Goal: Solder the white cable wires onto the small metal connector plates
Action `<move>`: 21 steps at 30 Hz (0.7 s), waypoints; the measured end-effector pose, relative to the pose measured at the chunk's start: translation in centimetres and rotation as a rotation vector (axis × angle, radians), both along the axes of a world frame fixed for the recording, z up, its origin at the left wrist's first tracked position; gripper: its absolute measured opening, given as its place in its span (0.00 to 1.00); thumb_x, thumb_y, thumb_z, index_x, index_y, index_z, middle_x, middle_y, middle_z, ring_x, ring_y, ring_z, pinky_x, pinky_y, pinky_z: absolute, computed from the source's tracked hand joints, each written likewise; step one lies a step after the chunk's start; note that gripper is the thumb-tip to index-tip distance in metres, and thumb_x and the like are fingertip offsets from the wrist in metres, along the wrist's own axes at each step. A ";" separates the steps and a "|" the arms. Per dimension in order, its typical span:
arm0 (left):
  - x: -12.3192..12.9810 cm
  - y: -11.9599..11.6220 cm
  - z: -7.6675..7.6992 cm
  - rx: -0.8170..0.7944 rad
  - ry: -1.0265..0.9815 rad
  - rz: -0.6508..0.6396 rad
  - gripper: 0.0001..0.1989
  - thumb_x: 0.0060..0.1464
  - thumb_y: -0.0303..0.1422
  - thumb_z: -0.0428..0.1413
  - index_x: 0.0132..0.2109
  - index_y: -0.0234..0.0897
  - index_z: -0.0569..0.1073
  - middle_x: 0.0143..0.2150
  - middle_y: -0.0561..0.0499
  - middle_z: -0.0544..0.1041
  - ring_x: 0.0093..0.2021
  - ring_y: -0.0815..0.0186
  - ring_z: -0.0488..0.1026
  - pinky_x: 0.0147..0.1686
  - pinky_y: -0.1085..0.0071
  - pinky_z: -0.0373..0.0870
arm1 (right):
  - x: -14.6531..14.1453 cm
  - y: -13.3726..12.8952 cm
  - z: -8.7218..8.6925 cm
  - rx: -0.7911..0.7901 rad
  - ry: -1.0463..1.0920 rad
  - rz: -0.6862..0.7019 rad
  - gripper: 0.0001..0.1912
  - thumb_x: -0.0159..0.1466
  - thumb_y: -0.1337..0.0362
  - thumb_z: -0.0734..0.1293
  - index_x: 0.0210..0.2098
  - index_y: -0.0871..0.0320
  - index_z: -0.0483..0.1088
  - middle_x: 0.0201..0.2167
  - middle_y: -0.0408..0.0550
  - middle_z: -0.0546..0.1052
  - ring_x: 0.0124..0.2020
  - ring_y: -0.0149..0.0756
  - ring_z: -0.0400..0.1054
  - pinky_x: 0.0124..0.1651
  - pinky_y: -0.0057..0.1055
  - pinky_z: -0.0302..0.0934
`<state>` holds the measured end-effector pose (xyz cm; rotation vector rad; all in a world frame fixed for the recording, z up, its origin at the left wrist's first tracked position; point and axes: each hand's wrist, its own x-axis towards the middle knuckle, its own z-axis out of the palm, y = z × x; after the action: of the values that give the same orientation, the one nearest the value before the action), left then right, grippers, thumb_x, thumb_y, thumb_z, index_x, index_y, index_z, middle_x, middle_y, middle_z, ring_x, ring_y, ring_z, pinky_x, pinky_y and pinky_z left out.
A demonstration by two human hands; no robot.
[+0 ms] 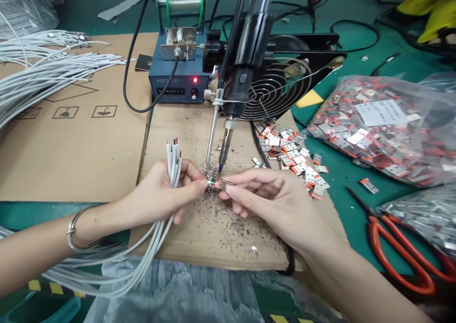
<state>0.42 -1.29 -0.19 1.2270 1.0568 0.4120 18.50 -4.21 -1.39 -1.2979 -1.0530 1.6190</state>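
Several white cables (173, 164) stand up out of my left hand (174, 190), which is closed round them and pinches one wire end between thumb and forefinger. Facing it, my right hand (261, 192) pinches a small USB connector (223, 184) with an orange-red part. The wire end and the connector meet just below the soldering iron tip (221, 165). Beside the iron, a thin metal feed tube (213, 135) curves down to the same spot. Whether the wires touch the connector's contacts is too small to tell.
A blue solder feeder (178, 83) with a solder spool (184, 1) stands behind, next to a fan (274, 88). Loose connectors (290, 152), a bag of connectors (384, 123) and red-handled scissors (399, 251) lie right. More white cables (46, 76) lie on cardboard (71, 161) at left.
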 end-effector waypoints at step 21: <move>-1.3 -4.9 0.5 -0.074 -0.115 -0.064 0.11 0.54 0.39 0.53 0.35 0.34 0.67 0.19 0.60 0.65 0.13 0.78 0.63 0.13 0.82 0.57 | -0.5 -3.5 1.9 0.219 -0.158 0.085 0.02 0.53 0.68 0.68 0.27 0.57 0.73 0.18 0.43 0.76 0.16 0.26 0.67 0.19 0.20 0.63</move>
<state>-0.88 -6.14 0.30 1.1547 0.9247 0.3866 17.98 -7.73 0.54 -1.2621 -1.3584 1.4337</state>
